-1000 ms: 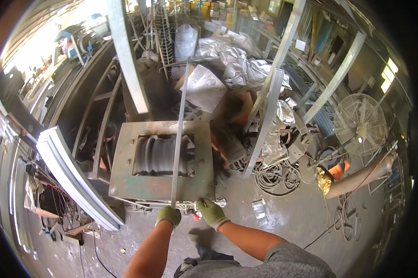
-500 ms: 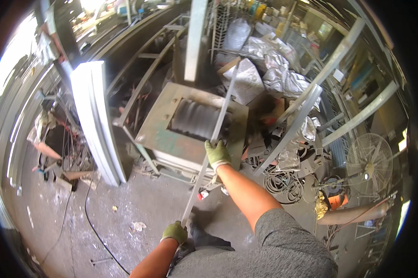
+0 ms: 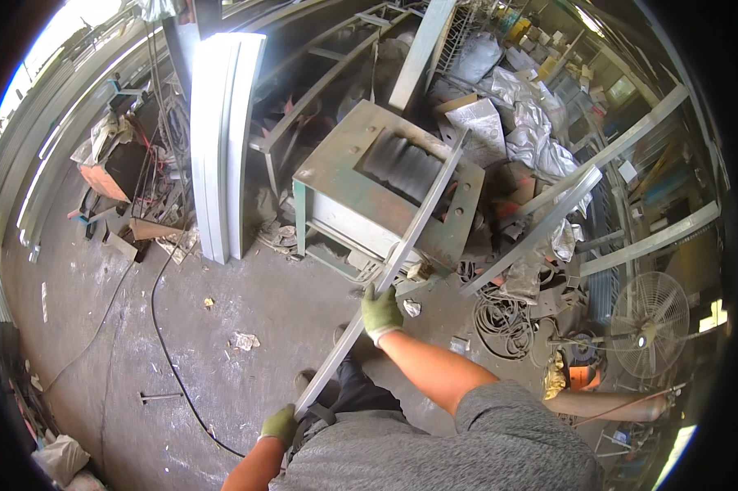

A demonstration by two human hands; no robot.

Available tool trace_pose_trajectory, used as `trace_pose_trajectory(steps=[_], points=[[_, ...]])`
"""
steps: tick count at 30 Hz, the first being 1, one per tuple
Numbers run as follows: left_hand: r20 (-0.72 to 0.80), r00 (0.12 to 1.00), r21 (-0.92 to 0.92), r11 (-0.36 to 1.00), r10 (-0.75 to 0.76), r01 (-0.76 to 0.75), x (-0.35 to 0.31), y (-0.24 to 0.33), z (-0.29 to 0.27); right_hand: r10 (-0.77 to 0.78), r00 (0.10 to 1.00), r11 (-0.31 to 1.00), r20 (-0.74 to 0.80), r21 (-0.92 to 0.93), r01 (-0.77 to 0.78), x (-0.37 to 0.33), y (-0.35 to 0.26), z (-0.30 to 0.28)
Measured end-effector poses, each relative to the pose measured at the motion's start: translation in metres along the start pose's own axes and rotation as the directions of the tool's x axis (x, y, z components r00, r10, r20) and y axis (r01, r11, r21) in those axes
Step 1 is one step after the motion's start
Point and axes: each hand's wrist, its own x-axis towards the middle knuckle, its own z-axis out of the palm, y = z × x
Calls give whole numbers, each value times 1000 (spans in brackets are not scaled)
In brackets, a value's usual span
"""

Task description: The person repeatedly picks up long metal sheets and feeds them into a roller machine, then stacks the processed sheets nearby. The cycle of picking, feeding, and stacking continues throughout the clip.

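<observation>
A long straight metal bar [image 3: 407, 243] slants across in front of me, from near my waist up over a machine. My left hand [image 3: 280, 425], in a green work glove, is closed round its lower end. Further up the bar, my right hand [image 3: 380, 313], gloved alike, grips it with the fingers wrapped round. Beyond the right hand stands a worn grey-green metal machine [image 3: 336, 159] with a dark ribbed roller [image 3: 403, 166] in its top opening. The bar's far part crosses over the machine's top; whether it touches cannot be told.
Tall shiny metal profiles [image 3: 222, 147] stand left of the machine. A black cable [image 3: 158, 344] trails over the floor. On the right are leaning metal beams [image 3: 537, 229], coiled cable [image 3: 501, 327] and a large fan [image 3: 651, 323]. Silvery sacks [image 3: 533, 123] lie behind.
The bar and both hands have drawn back from the machine, toward my body. My right hand, earlier over the machine's near edge, is now clear of it. The view has shifted too.
</observation>
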Motion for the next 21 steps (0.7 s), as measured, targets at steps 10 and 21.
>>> trace_pose_trajectory(steps=[10,21], points=[[-31,991,35,991,-130,131,-144,-221,94,-157,858,987,489,114,115,-201,48,58],[-258,946,-449,891,-195,61,-52,-42,-2,-405,876,889,-261,113,444,-28,-18,46]])
